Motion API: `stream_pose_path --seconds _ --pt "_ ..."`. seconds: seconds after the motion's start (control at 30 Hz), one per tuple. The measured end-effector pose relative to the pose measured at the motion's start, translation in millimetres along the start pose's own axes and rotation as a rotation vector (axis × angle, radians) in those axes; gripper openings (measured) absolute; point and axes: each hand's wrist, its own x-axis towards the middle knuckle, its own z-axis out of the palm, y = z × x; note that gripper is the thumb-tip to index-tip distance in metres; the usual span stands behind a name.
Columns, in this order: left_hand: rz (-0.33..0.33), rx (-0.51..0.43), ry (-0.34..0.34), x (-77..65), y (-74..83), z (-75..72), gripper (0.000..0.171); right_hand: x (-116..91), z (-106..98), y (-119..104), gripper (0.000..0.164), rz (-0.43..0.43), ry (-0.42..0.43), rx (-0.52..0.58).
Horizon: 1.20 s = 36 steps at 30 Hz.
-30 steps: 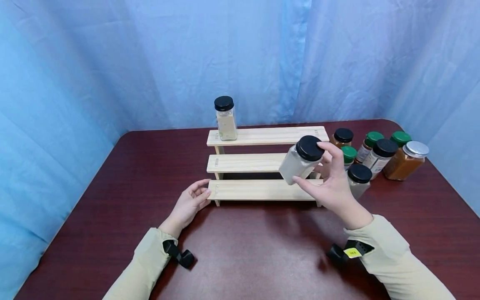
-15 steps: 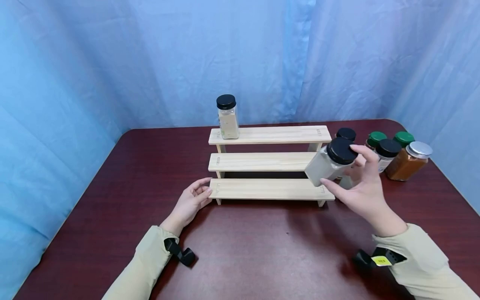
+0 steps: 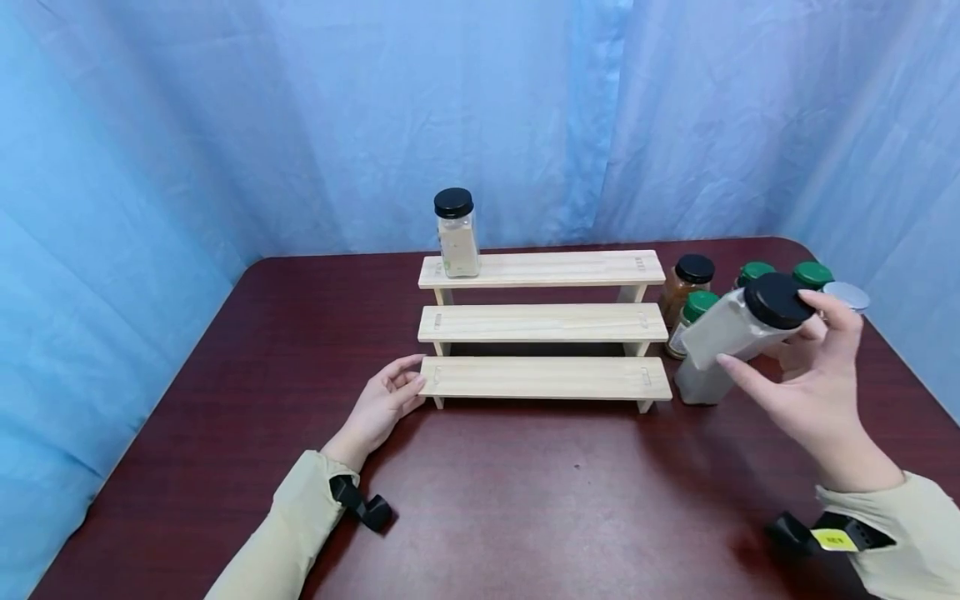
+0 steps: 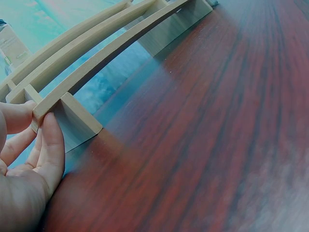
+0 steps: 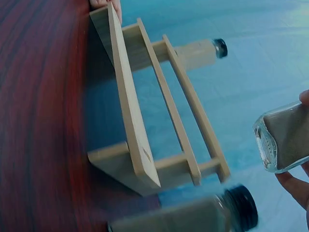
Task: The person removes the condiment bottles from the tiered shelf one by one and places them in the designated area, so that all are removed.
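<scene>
My left hand [image 3: 377, 410] pinches the left end of the lowest board of a three-tier wooden spice rack [image 3: 540, 379]; in the left wrist view thumb and fingers [image 4: 50, 140] meet at that board's corner. In my right hand [image 3: 817, 392] is a tilted glass spice jar [image 3: 723, 329] with a black lid and greyish powder, held off the table at the right of the rack. The right wrist view shows that jar's glass base [image 5: 285, 137]. Another black-lidded jar [image 3: 459, 246] with pale powder stands upright on the top board's left end.
Right of the rack stand several jars: a black-lidded brown one [image 3: 686, 287], a green-lidded one [image 3: 686, 325], and a grey-powder jar [image 3: 697, 383] partly behind the held one. Farther right, a silver lid [image 3: 847, 294] and green lids are partly hidden by my hand. Blue curtains [image 3: 360, 125] surround the table.
My right hand has carried the tilted jar rightward from in front of the rack to over the group of jars. My left hand keeps its place on the rack.
</scene>
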Motion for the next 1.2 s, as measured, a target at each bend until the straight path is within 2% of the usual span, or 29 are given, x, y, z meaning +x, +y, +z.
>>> stream_pose_path --seconds 0.07,0.2,0.3,0.67,0.8,0.93,1.03,1.2 --pt "0.002 -0.006 0.001 -0.2 0.3 0.2 0.049 -0.3 -8.1 -2.8 0.072 0.015 0.007 -0.096" --pt "0.004 -0.008 -0.001 -0.7 0.9 0.0 0.049 -0.8 -23.9 -8.1 0.068 0.062 -0.005 -0.365" --pt "0.004 -0.011 0.000 -0.8 1.1 0.1 0.049 -0.9 -32.8 -8.1 0.065 0.104 0.004 -0.429" --pt "0.001 -0.006 0.001 0.7 0.5 0.7 0.049 -7.6 -55.1 -0.2 0.071 0.243 0.091 -0.529" --pt "0.005 -0.005 0.002 -0.1 1.3 0.5 0.049 -13.0 -66.3 12.8 0.079 0.330 0.116 -0.590" --pt "0.005 -0.005 -0.004 -0.9 1.3 0.2 0.049 -29.6 -90.5 45.9 0.092 0.400 0.103 -0.633" --pt "0.006 -0.004 -0.006 -1.1 1.3 0.6 0.049 -41.2 -104.4 65.9 0.098 0.414 0.071 -0.649" --pt "0.009 -0.003 -0.012 -1.5 1.2 0.4 0.049 -43.8 -101.5 65.6 0.097 0.443 0.024 -0.636"
